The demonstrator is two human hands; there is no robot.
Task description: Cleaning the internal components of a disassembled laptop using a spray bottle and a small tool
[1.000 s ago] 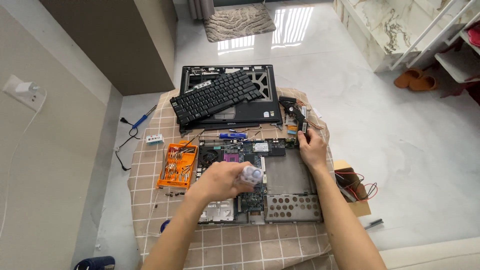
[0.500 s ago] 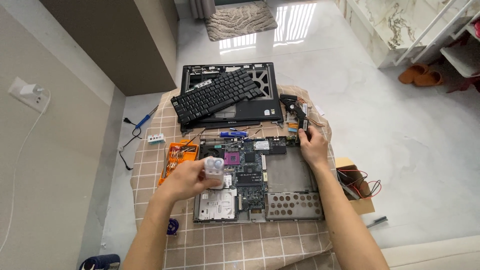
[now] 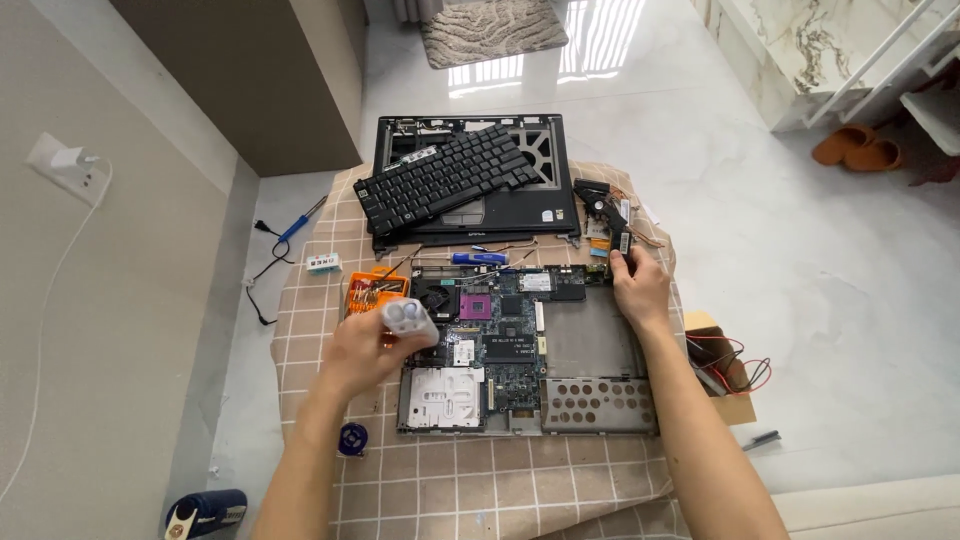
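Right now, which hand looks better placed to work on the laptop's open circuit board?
Probably the right hand: it is empty and rests at the circuit board's upper right corner. The left hand already has a small white container in its grip.

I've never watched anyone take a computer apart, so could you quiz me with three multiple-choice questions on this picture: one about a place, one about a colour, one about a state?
1. Where does the loose keyboard lie?
A. Askew on the black laptop casing
B. On the bare floor
C. Under the circuit board

2. What colour is the tool case by the left hand?
A. Green
B. Orange
C. White

3. What is the left hand doing?
A. Resting flat and empty
B. Pressing keys
C. Gripping a small pale bottle

Answers:
1 A, the keyboard sits tilted across the casing beyond the circuit board.
2 B, the case is bright orange.
3 C, its fingers close around the bottle, while the right hand rests at the board's far right corner.
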